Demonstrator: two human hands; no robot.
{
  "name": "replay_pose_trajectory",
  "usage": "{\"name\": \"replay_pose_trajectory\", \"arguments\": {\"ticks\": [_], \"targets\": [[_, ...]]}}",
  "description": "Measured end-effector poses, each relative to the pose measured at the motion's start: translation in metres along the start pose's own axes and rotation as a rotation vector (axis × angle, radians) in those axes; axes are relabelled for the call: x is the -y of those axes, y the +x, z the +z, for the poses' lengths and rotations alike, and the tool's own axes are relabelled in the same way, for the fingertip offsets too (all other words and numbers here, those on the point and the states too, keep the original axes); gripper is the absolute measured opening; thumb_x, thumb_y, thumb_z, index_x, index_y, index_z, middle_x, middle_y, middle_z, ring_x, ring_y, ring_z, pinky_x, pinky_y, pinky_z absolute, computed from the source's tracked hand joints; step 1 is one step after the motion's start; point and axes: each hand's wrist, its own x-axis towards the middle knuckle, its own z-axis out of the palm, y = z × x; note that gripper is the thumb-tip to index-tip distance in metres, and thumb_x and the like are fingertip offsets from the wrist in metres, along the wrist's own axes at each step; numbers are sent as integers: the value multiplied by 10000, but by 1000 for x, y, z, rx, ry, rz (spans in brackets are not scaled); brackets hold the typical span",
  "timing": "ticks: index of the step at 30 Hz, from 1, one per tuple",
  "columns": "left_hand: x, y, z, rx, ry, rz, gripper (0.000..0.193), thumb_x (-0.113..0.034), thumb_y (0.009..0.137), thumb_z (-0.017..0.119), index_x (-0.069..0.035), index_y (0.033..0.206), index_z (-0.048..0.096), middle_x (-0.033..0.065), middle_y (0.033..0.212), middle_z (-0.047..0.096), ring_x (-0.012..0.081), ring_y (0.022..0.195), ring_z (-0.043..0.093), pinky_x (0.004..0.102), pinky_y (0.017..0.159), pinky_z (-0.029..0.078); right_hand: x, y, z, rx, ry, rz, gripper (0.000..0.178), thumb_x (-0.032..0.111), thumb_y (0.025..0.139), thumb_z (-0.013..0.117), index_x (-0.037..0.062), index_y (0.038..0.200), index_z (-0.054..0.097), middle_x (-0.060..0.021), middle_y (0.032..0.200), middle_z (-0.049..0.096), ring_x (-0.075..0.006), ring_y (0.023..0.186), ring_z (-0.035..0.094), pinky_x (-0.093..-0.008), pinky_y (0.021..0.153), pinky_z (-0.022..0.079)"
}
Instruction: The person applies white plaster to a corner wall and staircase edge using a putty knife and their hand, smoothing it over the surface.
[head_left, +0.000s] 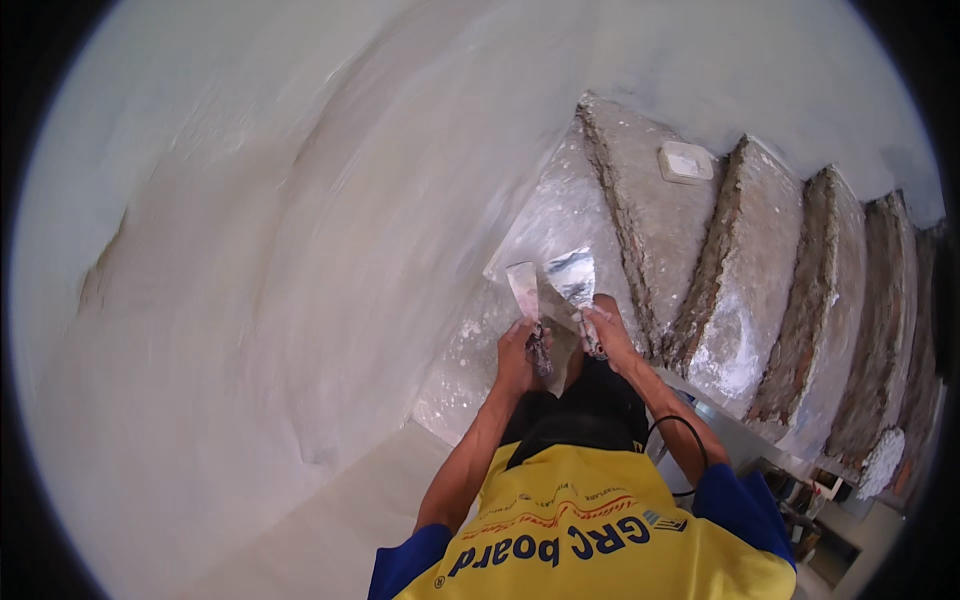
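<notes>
In the middle of the head view I hold two putty knives in front of my body, blades pointing away from me. My left hand (518, 352) is closed round the dark, stained handle of the narrower putty knife (523, 288), whose blade looks pale and smeared. The wider putty knife (573, 277), with a shiny metal blade, is gripped by its handle in my right hand (607, 335). The two blades are close together at the top, with a small gap between them. White smears mark the wider blade.
Rough, unfinished stairs (745, 225) with broken brown edges run off to the right. A white plastic tub (686, 162) stands on one step. To the left rises a large plastered wall (350, 220). A white lumpy pile (881, 463) and clutter (815, 500) lie at lower right.
</notes>
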Motion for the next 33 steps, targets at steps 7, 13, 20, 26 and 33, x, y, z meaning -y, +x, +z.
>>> {"name": "replay_pose_trajectory", "arguments": {"ticks": [7,13,20,26,33], "targets": [[-1,59,104,-98,176,-4,205,-183,942,637,13,1001,644,26,859,612,96,741,580,262,621,484,11,24,-1,-95,220,-117,249,329,997,543,106,1074,622,40,775,613,-65,664,606,-219,529,477],[20,135,191,-73,415,77,352,-214,938,638,26,1173,533,78,1017,604,126,910,574,265,778,475,81,57,-78,-109,432,-24,207,266,916,683,133,1063,624,36,814,651,-79,659,625,-261,503,502],[45,233,137,106,646,91,397,-271,985,564,30,1242,539,113,1150,627,174,1061,600,289,891,464,143,238,-293,-306,702,-8,173,241,879,687,107,899,580,-30,727,610,-139,579,585,-281,425,447],[61,204,-32,-347,752,-255,456,-396,917,615,-33,1192,598,88,1039,679,194,973,651,347,831,476,180,386,-422,-441,657,145,201,294,870,683,133,908,570,-38,697,603,-160,554,582,-311,443,466],[84,108,-123,-664,910,-518,392,-289,912,596,1,1176,604,95,944,692,203,866,680,335,684,505,170,453,-468,-511,374,270,435,507,929,534,99,1063,598,-85,926,679,-228,730,657,-490,684,527]]}}
